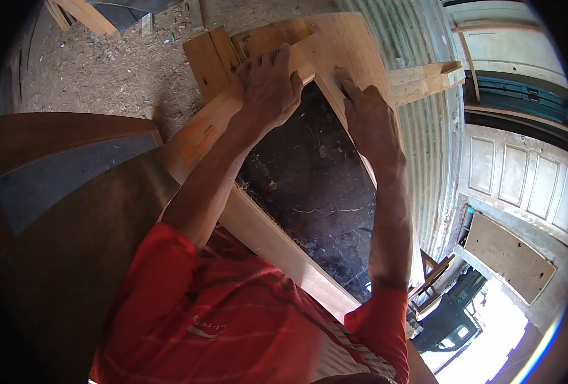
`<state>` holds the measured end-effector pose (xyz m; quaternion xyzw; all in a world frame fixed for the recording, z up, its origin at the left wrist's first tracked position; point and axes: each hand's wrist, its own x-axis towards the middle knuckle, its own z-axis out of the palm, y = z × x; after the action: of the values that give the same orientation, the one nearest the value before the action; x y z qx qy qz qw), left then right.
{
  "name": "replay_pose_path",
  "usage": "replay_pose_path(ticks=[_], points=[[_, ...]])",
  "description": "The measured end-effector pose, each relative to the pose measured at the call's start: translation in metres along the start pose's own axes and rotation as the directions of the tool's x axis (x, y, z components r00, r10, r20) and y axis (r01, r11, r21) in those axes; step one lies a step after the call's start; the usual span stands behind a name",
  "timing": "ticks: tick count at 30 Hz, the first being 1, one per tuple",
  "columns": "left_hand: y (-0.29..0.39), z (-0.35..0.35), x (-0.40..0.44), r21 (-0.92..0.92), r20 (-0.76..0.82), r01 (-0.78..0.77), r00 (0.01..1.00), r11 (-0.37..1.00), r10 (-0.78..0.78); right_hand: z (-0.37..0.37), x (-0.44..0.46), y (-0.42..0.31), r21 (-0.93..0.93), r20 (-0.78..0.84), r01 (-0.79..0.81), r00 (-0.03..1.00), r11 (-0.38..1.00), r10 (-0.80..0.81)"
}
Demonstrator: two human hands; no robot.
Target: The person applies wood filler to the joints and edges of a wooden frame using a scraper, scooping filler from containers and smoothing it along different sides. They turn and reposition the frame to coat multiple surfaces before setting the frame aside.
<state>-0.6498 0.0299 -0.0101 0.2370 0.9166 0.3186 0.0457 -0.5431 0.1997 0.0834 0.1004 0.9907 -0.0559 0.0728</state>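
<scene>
A wooden frame (265,224) surrounds a dark, scratched panel (316,185) in front of me. My left hand (268,86) lies over the frame's upper left corner, its fingers bent over the wood beside a short block (210,61). On the right, my right hand (364,112) rests at the inner edge of the wide upper board (345,45). Its fingers are closed around something small and dark at the fingertips, too hidden to name.
A corrugated metal sheet (421,141) runs along the right side, with a wooden beam (425,83) sticking out over it. Brown boards (73,137) stand at the left. Wood shavings cover the ground (118,77). A white panelled door (517,176) is at the far right.
</scene>
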Motion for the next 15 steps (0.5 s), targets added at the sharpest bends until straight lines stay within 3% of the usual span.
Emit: replay_pose_path(ticks=[1, 4, 15], points=[[0.0, 0.002, -0.001, 0.0, -0.019, -0.009, 1.0, 1.0, 0.009, 0.007, 0.002, 0.0, -0.046, -0.038, 0.038, 0.999, 0.998, -0.039], [-0.003, 0.003, 0.002, 0.003, -0.075, -0.029, 0.997, 1.0, 0.029, 0.013, -0.007, -0.012, 0.01, 0.02, -0.068, 0.997, 0.998, 0.068], [-0.004, 0.001, -0.002, -0.004, -0.038, -0.049, 0.998, 0.999, 0.049, 0.026, -0.016, -0.022, 0.211, -0.059, -0.08, 0.994, 0.974, 0.095]])
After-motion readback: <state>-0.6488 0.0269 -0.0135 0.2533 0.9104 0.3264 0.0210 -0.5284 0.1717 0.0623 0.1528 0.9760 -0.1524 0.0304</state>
